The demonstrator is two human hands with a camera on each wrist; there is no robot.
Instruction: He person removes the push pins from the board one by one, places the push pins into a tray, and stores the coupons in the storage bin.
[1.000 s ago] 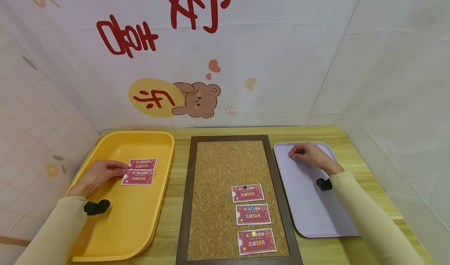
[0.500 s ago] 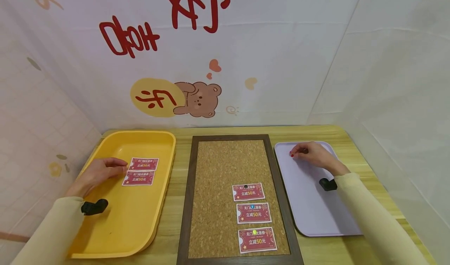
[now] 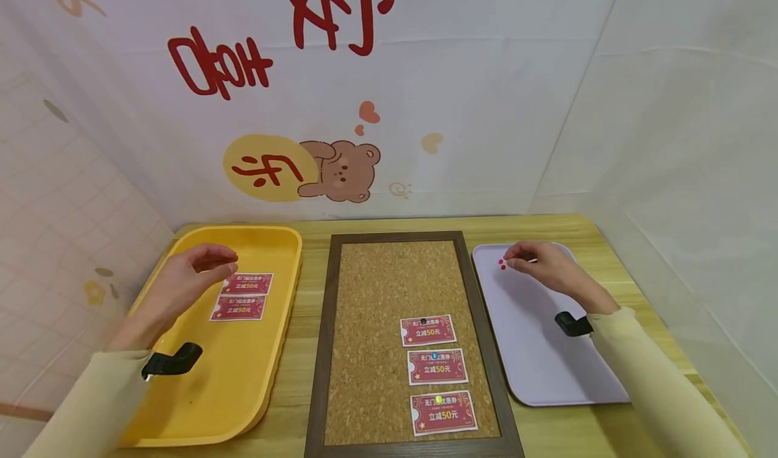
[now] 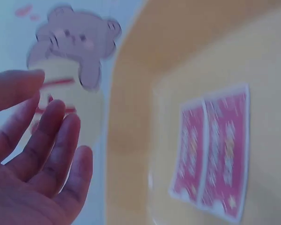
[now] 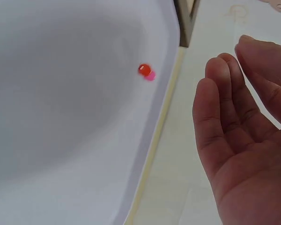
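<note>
Over the yellow tray (image 3: 200,414), my left hand (image 3: 182,286) hovers with fingers loosely bent and nothing between them. Just past its fingertips, two red coupons (image 3: 238,308) lie in the tray one above the other, close together. My right hand (image 3: 550,272) is over the lilac tray (image 3: 547,370), thumb and fingers apart and holding nothing, as the right wrist view shows. Beside its fingertips sit a small round red pin head (image 5: 144,70) and a pink one (image 5: 150,76), nearly touching in that view.
Between the trays lies a dark-framed corkboard (image 3: 377,323). Three coupons form a column on its right side: the top coupon (image 3: 428,331) has a black pin, the middle coupon (image 3: 437,369) a blue pin, the lowest coupon (image 3: 444,415) a yellow pin. A printed cloth (image 3: 474,93) hangs behind.
My left hand has lifted off the coupons and moved up toward the tray's far side. My right hand has shifted slightly, and both small pin heads now show beside its fingers.
</note>
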